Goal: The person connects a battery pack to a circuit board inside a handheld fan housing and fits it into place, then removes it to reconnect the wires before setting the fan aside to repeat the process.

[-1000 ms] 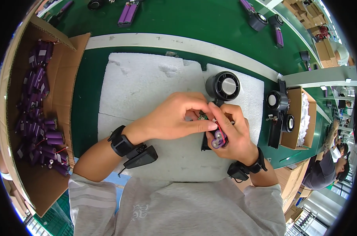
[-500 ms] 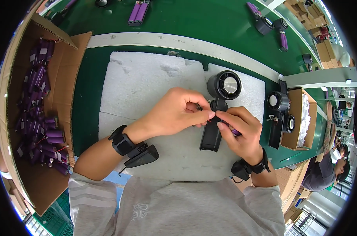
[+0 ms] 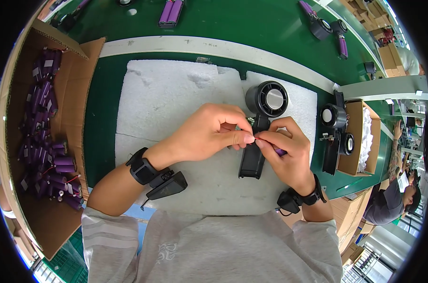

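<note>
A black hand-held fan (image 3: 261,118) lies on the white foam pad (image 3: 176,104), round head away from me, handle toward me. My left hand (image 3: 209,133) and my right hand (image 3: 287,147) meet over the top of the handle, fingertips pinched together on something small that I cannot make out. A purple battery cell (image 3: 280,152) shows inside my right palm. Both wrists wear black bands.
An open cardboard box (image 3: 72,61) at the left holds several purple battery cells (image 3: 46,137). Two more black fans (image 3: 334,127) and a box with white material (image 3: 365,137) sit at the right. Loose purple cells lie on the green table (image 3: 223,19) beyond. Another person sits at the far right.
The fan handle, earlier held under my right hand, now rests on the foam. The purple cell has gone from in front of the handle into my right palm, and both hands pinch at the handle's top.
</note>
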`<action>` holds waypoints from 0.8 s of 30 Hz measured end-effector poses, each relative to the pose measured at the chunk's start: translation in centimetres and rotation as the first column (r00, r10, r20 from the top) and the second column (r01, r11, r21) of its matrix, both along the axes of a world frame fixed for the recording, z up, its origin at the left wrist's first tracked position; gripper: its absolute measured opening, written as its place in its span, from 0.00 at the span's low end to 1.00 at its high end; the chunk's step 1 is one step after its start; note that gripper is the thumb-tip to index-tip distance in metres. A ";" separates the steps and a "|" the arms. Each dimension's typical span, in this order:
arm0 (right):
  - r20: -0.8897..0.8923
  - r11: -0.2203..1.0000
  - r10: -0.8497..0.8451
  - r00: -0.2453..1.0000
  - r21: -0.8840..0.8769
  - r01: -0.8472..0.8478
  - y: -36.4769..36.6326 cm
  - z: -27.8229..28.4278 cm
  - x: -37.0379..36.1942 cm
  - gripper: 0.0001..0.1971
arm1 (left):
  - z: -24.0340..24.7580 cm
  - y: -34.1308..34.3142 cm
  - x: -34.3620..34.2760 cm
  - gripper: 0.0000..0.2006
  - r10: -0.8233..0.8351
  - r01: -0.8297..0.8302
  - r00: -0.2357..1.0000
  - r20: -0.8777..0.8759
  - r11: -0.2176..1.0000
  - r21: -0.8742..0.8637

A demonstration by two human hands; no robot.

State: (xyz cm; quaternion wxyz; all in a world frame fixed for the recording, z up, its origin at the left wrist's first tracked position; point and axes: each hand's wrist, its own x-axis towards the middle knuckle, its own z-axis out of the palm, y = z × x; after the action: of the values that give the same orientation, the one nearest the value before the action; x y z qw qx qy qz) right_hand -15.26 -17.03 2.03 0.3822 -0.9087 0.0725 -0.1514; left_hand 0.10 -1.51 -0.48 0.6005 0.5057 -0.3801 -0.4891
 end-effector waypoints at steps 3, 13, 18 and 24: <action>-0.007 0.999 0.024 1.000 -0.044 -0.024 0.0 0.0 0.0 0.07 | 0.2 -0.1 0.1 0.05 -0.008 0.009 0.999 -0.035 1.000 0.028; 0.117 0.990 0.055 0.992 -0.136 -0.038 0.0 -0.6 -0.2 0.07 | -0.3 0.1 -0.1 0.09 0.001 0.001 0.999 -0.049 0.999 0.032; 0.128 0.988 0.051 0.990 -0.149 -0.031 0.1 -0.6 -0.2 0.08 | 0.0 0.1 0.1 0.09 -0.018 0.017 1.000 0.024 1.000 0.007; 0.132 0.993 0.026 0.991 -0.120 -0.010 0.1 -0.8 0.2 0.08 | 0.1 0.0 0.1 0.07 -0.004 0.005 1.000 -0.019 1.000 0.026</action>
State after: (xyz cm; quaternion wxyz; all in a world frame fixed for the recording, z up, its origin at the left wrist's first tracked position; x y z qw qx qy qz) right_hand -15.01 -16.92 1.21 0.3326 -0.9184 0.0295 -0.2122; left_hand 0.21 -1.53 -0.41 0.5963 0.5079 -0.3689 -0.5003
